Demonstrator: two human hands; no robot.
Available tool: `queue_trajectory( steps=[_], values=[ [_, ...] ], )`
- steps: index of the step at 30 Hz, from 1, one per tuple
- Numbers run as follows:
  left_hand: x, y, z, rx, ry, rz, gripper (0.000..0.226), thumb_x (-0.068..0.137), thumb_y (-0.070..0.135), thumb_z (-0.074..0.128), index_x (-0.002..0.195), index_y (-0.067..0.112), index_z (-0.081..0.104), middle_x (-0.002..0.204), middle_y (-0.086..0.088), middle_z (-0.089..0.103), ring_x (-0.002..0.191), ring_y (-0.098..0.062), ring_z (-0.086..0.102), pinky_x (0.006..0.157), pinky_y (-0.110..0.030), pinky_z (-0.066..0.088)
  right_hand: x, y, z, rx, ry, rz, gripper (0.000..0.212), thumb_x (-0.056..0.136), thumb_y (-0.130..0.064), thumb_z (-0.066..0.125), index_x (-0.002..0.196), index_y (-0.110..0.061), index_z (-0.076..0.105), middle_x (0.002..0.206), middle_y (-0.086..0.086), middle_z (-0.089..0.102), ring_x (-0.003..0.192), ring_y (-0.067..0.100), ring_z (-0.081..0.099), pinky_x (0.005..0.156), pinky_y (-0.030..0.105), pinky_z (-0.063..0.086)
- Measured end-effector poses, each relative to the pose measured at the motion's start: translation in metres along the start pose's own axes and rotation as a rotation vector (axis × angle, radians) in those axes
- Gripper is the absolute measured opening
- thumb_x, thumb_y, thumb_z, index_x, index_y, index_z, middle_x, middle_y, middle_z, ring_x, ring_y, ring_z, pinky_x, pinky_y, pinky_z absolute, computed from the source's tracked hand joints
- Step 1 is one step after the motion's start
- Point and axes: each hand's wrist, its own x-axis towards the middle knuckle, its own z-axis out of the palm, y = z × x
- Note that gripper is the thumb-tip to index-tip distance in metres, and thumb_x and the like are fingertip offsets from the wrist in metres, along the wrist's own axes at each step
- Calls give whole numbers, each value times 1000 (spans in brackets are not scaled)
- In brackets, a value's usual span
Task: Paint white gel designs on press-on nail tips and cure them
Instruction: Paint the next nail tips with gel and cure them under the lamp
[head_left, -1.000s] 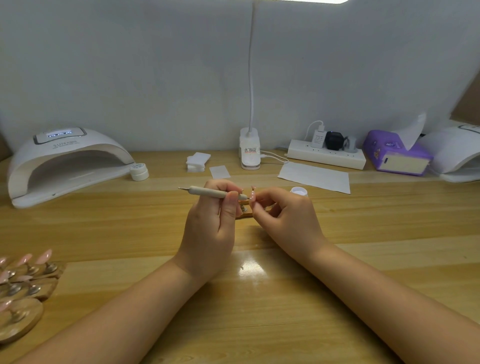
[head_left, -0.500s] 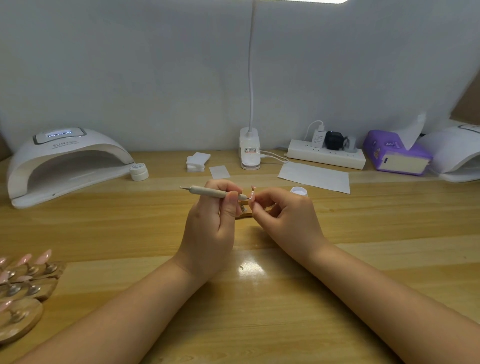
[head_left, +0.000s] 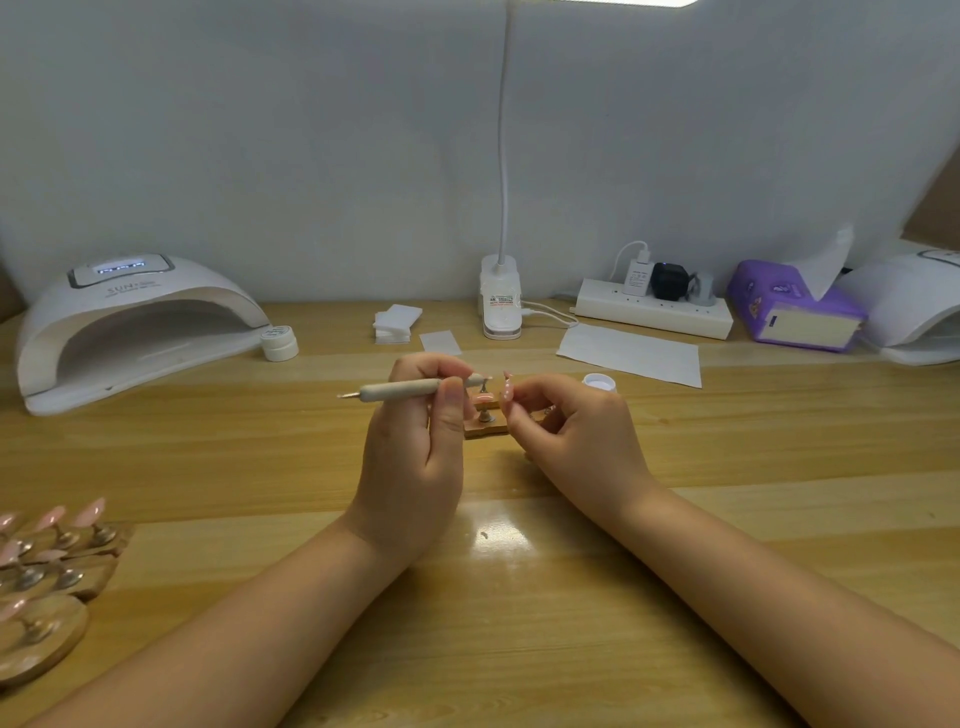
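Observation:
My left hand (head_left: 415, 457) pinches a beige nail-art pen (head_left: 400, 389) held level, its tip pointing right. My right hand (head_left: 576, 431) pinches a pink nail tip (head_left: 507, 385) on a small stand, held upright a short gap from the pen's tip. Between the hands a small wooden holder (head_left: 485, 423) stands on the table with another pink tip (head_left: 484, 398) on it. An open white gel pot (head_left: 598, 383) sits just behind my right hand. A white curing lamp (head_left: 124, 327) stands at the far left, its display lit.
Several wooden holders with pink nail tips (head_left: 47, 566) lie at the left edge. A closed white jar (head_left: 279, 341), wipe pads (head_left: 397, 322), a desk lamp base (head_left: 501, 304), a paper sheet (head_left: 631, 353), a power strip (head_left: 654, 312), a purple tissue pack (head_left: 795, 306) and a second lamp (head_left: 919, 306) line the back.
The pen tip and the held nail tip have drawn slightly apart; both hands otherwise stay in place.

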Motion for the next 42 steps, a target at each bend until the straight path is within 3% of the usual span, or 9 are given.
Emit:
queue_trajectory(
  steps=[5, 13, 17, 19, 22, 28, 31, 36, 42],
  values=[
    [2, -3, 0, -29, 66, -77, 16, 98, 18, 38, 102, 28, 49, 82, 3, 58, 78, -9, 59, 74, -19, 49, -2, -2, -2, 107, 37, -34, 11, 91, -17, 65, 101, -15, 71, 84, -6, 71, 56, 10, 67, 54, 41, 55],
    [4, -8, 0, -45, 52, -188, 11, 95, 24, 41, 100, 31, 50, 85, 21, 60, 83, -8, 62, 74, -20, 50, -1, -5, -1, 94, 48, -75, 9, 90, -15, 67, 98, -14, 72, 80, -8, 70, 57, 12, 67, 55, 38, 55],
    [5, -15, 1, 88, -14, -288, 8, 95, 33, 42, 94, 37, 48, 96, 10, 61, 94, -14, 61, 73, -18, 45, -1, -6, 0, 63, 34, -66, 10, 87, -11, 69, 93, -17, 73, 80, -15, 69, 59, 8, 64, 59, 31, 55],
    [5, -20, 2, 103, -61, -346, 12, 99, 27, 45, 95, 36, 51, 102, 3, 61, 98, -15, 60, 76, -18, 46, -1, -6, 0, 56, 38, -39, 9, 85, -12, 70, 92, -18, 73, 80, -14, 70, 59, 8, 63, 60, 29, 55],
    [6, -24, 2, 63, -135, -404, 13, 100, 16, 46, 104, 21, 57, 112, -2, 60, 105, -17, 58, 90, -36, 50, -2, -5, 1, 62, 53, 4, 11, 82, -12, 72, 93, -15, 74, 80, -8, 73, 60, 7, 64, 61, 30, 56],
    [5, -24, 3, 63, -218, -416, 16, 99, 14, 47, 111, 22, 55, 114, 0, 56, 104, -10, 56, 86, -21, 47, 0, -3, 2, 66, -11, 89, 6, 81, -13, 73, 87, -12, 74, 75, -6, 72, 63, 6, 67, 64, 35, 58],
    [6, -24, 2, 39, -226, -446, 15, 100, 14, 47, 112, 21, 54, 115, -2, 56, 106, -15, 56, 90, -29, 48, 2, -1, 1, 45, -36, 126, 5, 82, -18, 72, 86, -16, 74, 75, -7, 71, 67, 7, 66, 66, 37, 57],
    [7, -23, 1, 15, -225, -497, 15, 101, 15, 45, 113, 19, 53, 118, -4, 57, 109, -18, 58, 95, -44, 48, 3, 3, 2, -50, -50, 169, 2, 80, -24, 72, 81, -24, 73, 62, -6, 63, 57, 6, 53, 58, 30, 47],
    [5, -18, 1, 16, -228, -504, 15, 101, 18, 44, 112, 22, 53, 118, -2, 55, 108, -19, 59, 95, -45, 47, 3, 7, 3, -146, -104, 247, 8, 83, -25, 68, 86, -26, 76, 56, -13, 56, 55, 3, 50, 57, 22, 39]
  ],
)
